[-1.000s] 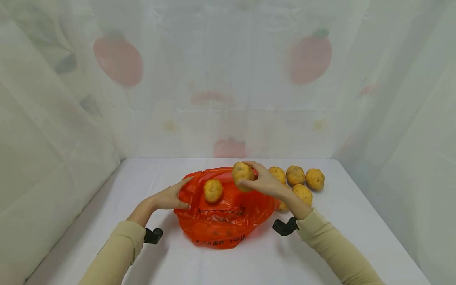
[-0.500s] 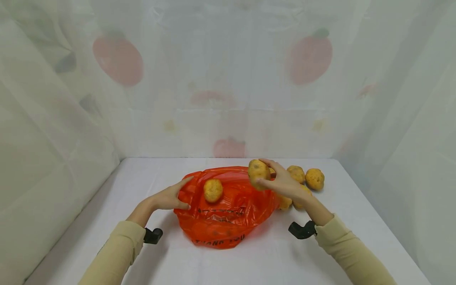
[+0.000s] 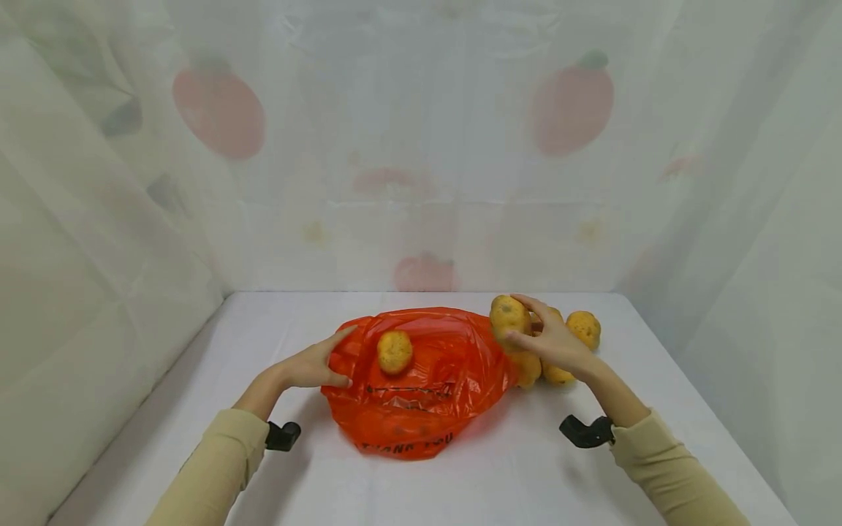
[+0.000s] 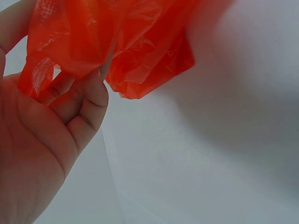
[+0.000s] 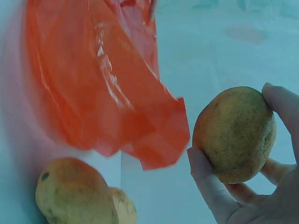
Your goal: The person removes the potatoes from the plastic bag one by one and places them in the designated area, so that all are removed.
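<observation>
A red plastic bag with black "THANK YOU" print lies on the table, its mouth spread wide. One potato shows at the left of the bag's mouth. My left hand grips the bag's left edge; in the left wrist view its curled fingers hold the thin plastic. Above the bag's right rim, my right hand holds another potato between thumb and fingers. That potato is off the table and apart from the bag in the right wrist view.
Several loose potatoes lie on the table to the bag's right, partly hidden behind my right hand. The white table is enclosed by pale curtains at the back and sides.
My right hand has moved right with its potato, from over the bag's mouth to its right rim near the loose potatoes. The left hand and the bag stay in place.
</observation>
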Available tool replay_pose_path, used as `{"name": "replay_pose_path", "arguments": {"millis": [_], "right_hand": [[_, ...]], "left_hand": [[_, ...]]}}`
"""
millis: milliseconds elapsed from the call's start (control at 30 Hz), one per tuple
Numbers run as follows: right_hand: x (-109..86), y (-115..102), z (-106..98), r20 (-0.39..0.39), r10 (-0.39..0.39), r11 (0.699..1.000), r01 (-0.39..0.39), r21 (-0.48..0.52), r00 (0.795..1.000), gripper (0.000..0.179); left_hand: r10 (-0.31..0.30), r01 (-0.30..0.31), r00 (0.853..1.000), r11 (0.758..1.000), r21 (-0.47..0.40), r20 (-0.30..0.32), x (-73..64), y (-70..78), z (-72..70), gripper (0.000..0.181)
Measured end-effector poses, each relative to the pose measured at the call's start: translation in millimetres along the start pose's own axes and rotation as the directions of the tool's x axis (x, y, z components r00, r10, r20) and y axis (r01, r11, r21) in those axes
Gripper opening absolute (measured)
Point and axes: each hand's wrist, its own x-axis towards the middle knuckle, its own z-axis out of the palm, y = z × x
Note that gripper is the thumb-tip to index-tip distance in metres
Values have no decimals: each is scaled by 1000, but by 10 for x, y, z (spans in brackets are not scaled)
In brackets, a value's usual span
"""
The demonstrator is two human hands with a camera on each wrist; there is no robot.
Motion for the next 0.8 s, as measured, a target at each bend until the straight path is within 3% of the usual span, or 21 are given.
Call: {"name": "replay_pose_path", "arguments": {"millis": [333,500,800], "right_hand": [[-123,173,-212,-12,61,996,-60,66,998,74],[-174,265,-283,-38,64,997,-63,44,997,73],[-281,497,-408,-66,69,992,-62,106,995,74]], "left_hand": [[3,-3,1000,1000,22,-8,-6,-10,-6,89],[2,-1,1000,999,37,-12,-18,-3,-7,89],[-3,3,1000,1000,23,-2,-12,1,-10,90]]}}
